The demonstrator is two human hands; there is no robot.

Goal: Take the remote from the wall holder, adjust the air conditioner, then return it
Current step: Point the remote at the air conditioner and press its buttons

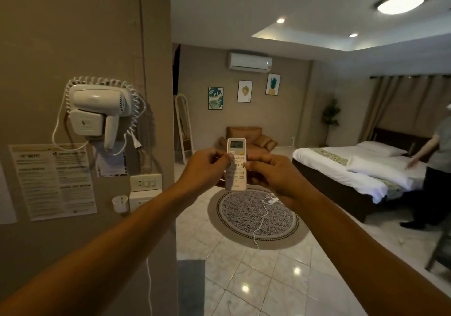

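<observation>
Both hands raised at arm's length, clamped together on the remote (236,163).

Bed (341,169) lies right of the hands; round rug (256,214) on the floor below them. Air conditioner (250,62) sits high on the far wall, above and beyond the hands. Left hand (203,168) grips the remote's left edge, thumb on the buttons; right hand (278,176) grips the right edge. Remote upright, screen on top. Wall holder (120,203) down-left of the hands, on the near wall.
</observation>
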